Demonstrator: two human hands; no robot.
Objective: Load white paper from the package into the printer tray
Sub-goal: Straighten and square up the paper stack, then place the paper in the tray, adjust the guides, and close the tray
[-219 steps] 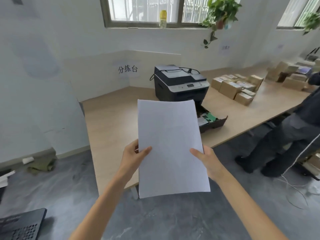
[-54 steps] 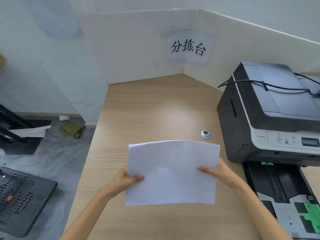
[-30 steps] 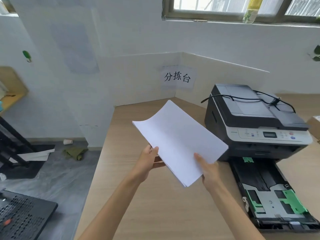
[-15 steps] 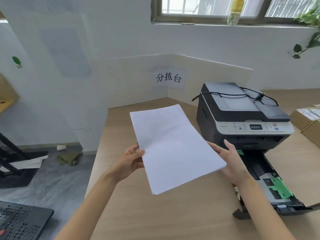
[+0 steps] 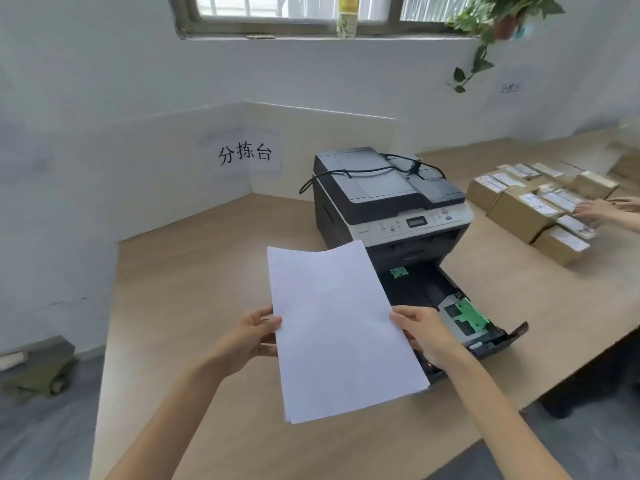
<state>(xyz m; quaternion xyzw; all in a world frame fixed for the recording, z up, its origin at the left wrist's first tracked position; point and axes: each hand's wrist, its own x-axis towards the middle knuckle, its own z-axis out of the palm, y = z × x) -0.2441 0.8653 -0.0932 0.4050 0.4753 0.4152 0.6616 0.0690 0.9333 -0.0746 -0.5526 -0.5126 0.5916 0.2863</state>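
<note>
I hold a stack of white paper point(image 5: 337, 329) lengthwise above the wooden table point(image 5: 194, 278). My left hand point(image 5: 247, 336) grips its left edge and my right hand point(image 5: 427, 332) grips its right edge. The black and grey printer point(image 5: 388, 199) stands just beyond the paper. Its tray point(image 5: 460, 317) is pulled out toward me, black inside with green guides, and holds no paper that I can see. The stack covers the tray's left part. No paper package is in view.
A black cable point(image 5: 363, 171) lies across the printer lid. Several cardboard boxes point(image 5: 530, 209) sit on the table at the right, with another person's hands point(image 5: 609, 209) over them. A white partition with a paper sign point(image 5: 244, 154) closes the back corner.
The paper has turned from slanted to nearly lengthwise and moved right, now overlapping the tray's left side. My view has shifted right, bringing the boxes and another person's hands into sight.
</note>
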